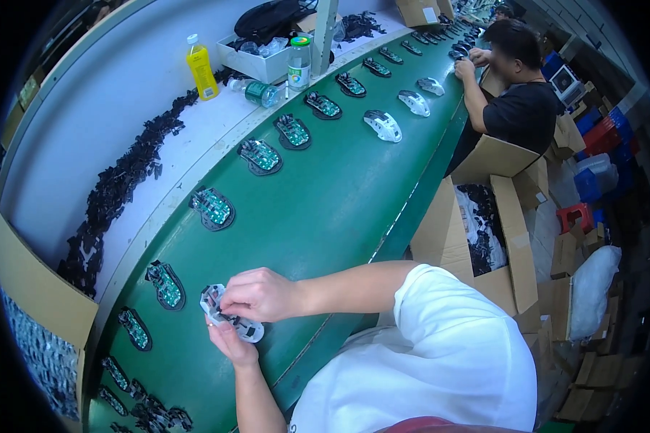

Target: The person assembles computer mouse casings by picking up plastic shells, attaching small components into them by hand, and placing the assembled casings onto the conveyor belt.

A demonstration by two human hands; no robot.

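Just above the green belt, my left hand [232, 345] holds a white and grey computer mouse shell [250, 330] from below, its inner side facing up. Over the shell, my right hand [261, 294] has its fingers pinched together inside it. Something dark shows at those fingertips, too small to name. Nearest to my hands, a black mouse base with a green circuit board [167, 286] lies on the belt, and another mouse base [214, 209] sits farther up. Several more such bases line the belt's left side.
White mouse shells [383, 125] lie on the belt's right side. Small black parts [126, 173] are heaped along the left ledge, near a yellow bottle [201, 68] and a glass jar [299, 63]. An open carton [513, 245] stands right, near a seated co-worker [520, 108].
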